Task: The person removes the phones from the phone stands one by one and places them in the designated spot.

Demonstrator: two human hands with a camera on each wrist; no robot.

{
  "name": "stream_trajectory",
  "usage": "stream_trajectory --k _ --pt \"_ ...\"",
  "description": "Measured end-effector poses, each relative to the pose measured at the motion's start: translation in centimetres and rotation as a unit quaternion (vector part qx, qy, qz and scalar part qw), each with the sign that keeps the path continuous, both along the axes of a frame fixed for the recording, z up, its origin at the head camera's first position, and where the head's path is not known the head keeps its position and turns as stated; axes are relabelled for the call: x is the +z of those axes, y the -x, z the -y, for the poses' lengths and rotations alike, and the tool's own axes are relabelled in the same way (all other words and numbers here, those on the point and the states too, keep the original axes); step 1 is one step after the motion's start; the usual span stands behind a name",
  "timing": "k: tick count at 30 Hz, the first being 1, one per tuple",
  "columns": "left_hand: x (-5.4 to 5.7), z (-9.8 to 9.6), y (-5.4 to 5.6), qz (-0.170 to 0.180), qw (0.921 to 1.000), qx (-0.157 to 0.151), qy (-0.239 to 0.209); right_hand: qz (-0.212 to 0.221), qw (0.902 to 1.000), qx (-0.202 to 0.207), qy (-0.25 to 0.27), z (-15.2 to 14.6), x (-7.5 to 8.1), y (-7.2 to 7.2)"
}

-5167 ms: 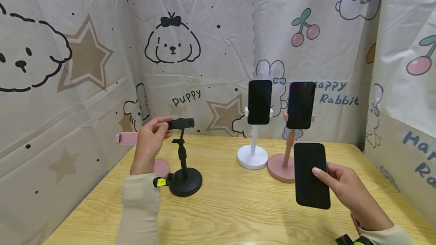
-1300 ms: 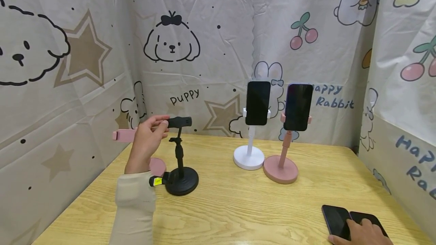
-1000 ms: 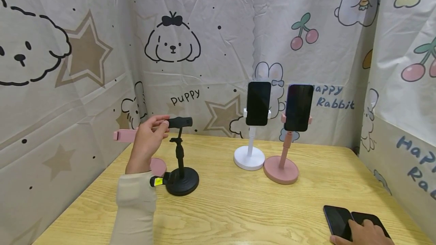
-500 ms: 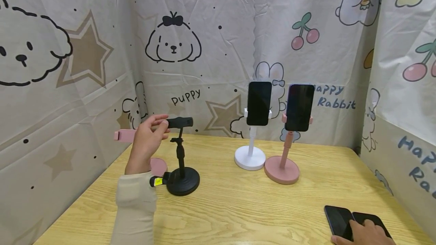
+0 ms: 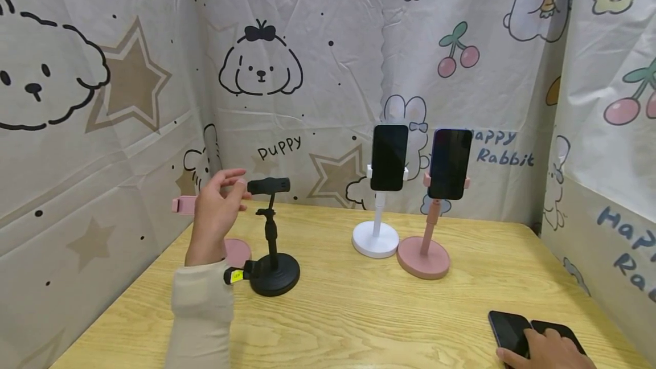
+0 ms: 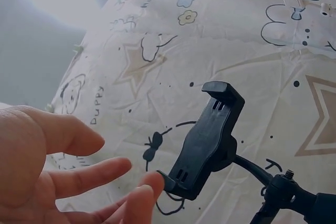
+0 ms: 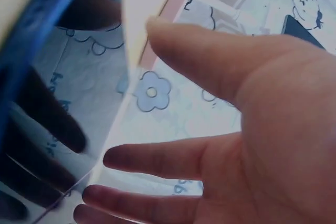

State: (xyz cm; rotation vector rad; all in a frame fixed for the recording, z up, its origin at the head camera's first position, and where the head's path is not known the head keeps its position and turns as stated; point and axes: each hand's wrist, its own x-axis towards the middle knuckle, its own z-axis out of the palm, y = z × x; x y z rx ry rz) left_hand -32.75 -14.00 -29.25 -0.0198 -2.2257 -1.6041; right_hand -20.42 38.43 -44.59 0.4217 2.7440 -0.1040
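In the head view a black phone stand (image 5: 274,275) stands at the left of the table, its clamp (image 5: 269,185) bare. My left hand (image 5: 212,215) is just left of that clamp, thumb and fingers spread apart. In the left wrist view a fingertip overlaps the clamp's lower end (image 6: 170,183); whether it touches, I cannot tell. My right hand (image 5: 553,352) rests on two dark phones lying side by side at the front right, the left phone (image 5: 507,329) and the right phone (image 5: 564,332). Its fingers look straight in the right wrist view.
A white stand (image 5: 376,239) and a pink stand (image 5: 423,258) at the back each hold an upright phone. Partly behind my left hand is another pink stand (image 5: 238,252). Printed curtains (image 5: 333,84) hang around the wooden table (image 5: 348,312).
My right hand has lowered a raised phone to the table beside another and stays on them. My left hand, earlier pinching the black clamp, has drawn slightly left with its fingers parted.
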Motion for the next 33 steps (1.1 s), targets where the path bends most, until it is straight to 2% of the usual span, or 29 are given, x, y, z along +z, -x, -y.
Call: stream_trajectory --k 4,7,12,16,19,22,26,30,33 --pt "0.2 -0.3 0.0 -0.032 0.999 0.029 0.011 -0.049 0.9985 0.022 0.015 1.7 2.2 0.2" --pt "0.4 -0.5 0.0 -0.073 0.9963 0.044 0.006 -0.093 0.9948 0.032 0.025 3.1 4.0 0.7" --pt "0.5 -1.1 -0.3 -0.157 0.9855 0.062 -0.021 -0.19 0.9794 0.056 0.037 5.5 7.2 1.4" --pt "0.6 -1.9 -0.4 -0.236 0.9686 0.061 -0.051 -0.288 0.9526 0.086 0.044 7.7 9.5 1.6" --pt "0.8 -2.7 -0.4 -0.273 0.9589 0.039 -0.064 -0.352 0.9283 0.107 0.053 9.4 10.9 1.6" --pt "0.9 -3.7 -0.4 -0.28 0.9581 0.019 -0.059 -0.395 0.9086 0.12 0.066 10.8 12.2 1.7" --pt "0.9 -4.9 -0.1 -0.273 0.9606 -0.003 -0.05 -0.433 0.8874 0.132 0.088 12.4 13.5 1.9" --pt "0.7 -6.1 0.3 -0.28 0.9579 -0.039 -0.053 -0.462 0.8688 0.135 0.115 13.5 14.2 2.5" --pt "0.4 -7.0 0.4 -0.289 0.9533 -0.072 -0.049 -0.485 0.8508 0.143 0.143 14.0 14.2 3.5"
